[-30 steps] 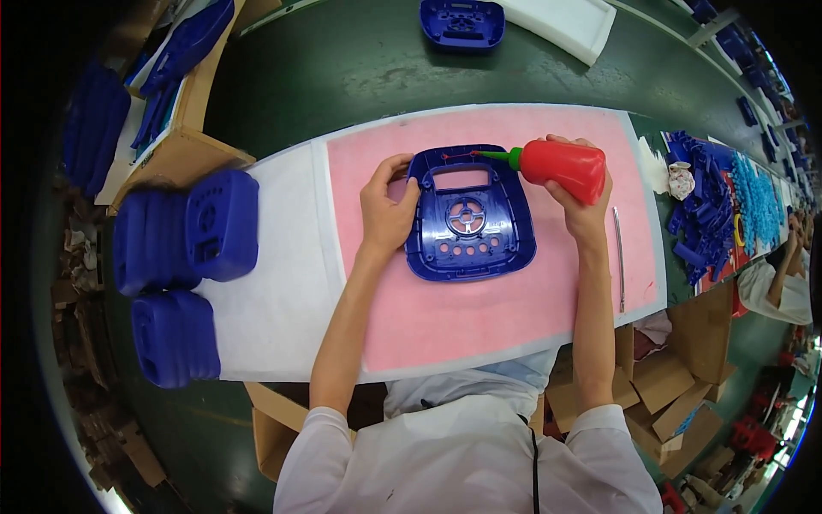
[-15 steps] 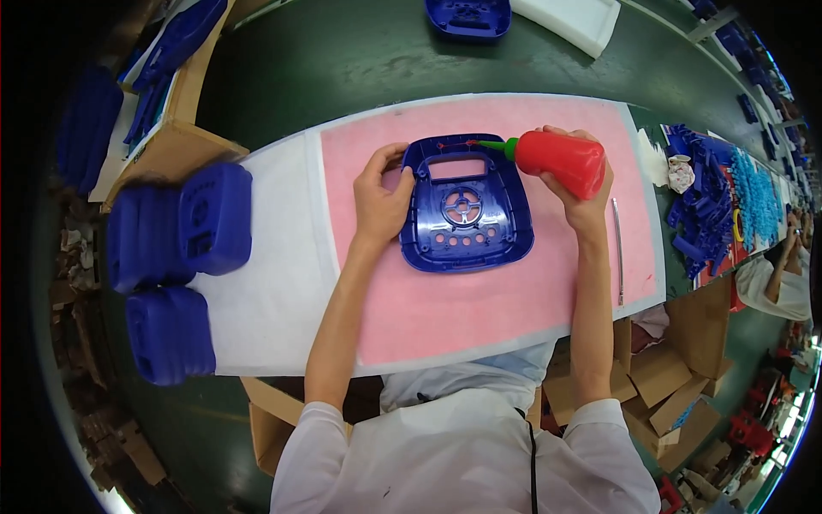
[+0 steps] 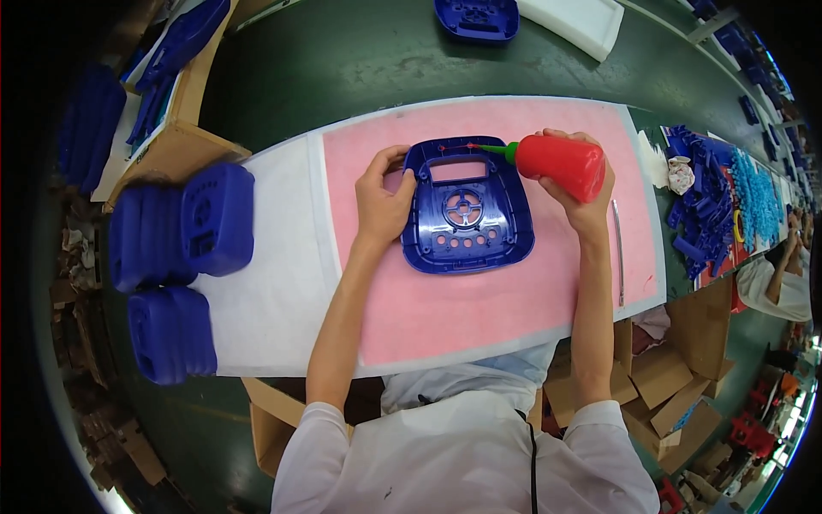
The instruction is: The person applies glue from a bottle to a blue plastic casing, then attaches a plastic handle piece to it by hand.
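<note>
On the flat pink mat lies a rounded blue plastic panel, gripped at its left edge by the left hand, while the right hand clasps a red plastic bottle, its tapered green nozzle over the panel's far side.

we see smooth, glossy plastic in the blue panel and the red bottle. the slim rod looks like shiny metal to us.

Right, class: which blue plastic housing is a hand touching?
The left hand holds the housing on the pink mat by its left edge; no hand touches the stacked housings at left or the far housing.
</note>
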The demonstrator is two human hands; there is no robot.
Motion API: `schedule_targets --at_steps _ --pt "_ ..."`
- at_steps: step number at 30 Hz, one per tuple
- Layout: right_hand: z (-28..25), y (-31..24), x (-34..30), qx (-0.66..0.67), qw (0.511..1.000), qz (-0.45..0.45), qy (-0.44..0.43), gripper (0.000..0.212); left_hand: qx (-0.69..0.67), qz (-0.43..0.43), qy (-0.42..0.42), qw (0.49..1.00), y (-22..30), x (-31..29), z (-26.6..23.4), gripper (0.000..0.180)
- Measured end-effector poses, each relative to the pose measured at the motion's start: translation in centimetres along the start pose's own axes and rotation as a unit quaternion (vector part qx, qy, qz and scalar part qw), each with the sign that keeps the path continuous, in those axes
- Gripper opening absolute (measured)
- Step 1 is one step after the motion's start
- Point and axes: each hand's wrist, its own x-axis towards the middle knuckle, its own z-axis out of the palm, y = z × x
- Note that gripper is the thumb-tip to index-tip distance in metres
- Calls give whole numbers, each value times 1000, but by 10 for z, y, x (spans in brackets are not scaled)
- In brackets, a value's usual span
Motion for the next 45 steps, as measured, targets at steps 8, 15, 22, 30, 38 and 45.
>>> schedule_targets --at_steps 8,15,22,30,38,45 --pt "9 -4 1 -48 999 -17 -16 67 -13 11 -11 1000 0 1 -2 33" --pt "28 -40 36 -192 980 -5 -47 59 -42 21 -28 998 -2 3 -4 36" --pt "35 -60 74 -239 959 -12 -153 64 -22 -4 -24 999 -2 -3 -6 35" --pt "-12 -40 62 108 990 93 -10 40 -37 10 -28 999 -2 -1 -4 37" --pt "-74 -3 60 554 776 296 -46 59 -37 59 -74 995 -14 1 -7 48" --pt "-64 -12 30 -355 838 412 -39 72 -41 23 -132 990 -14 1 -11 37"
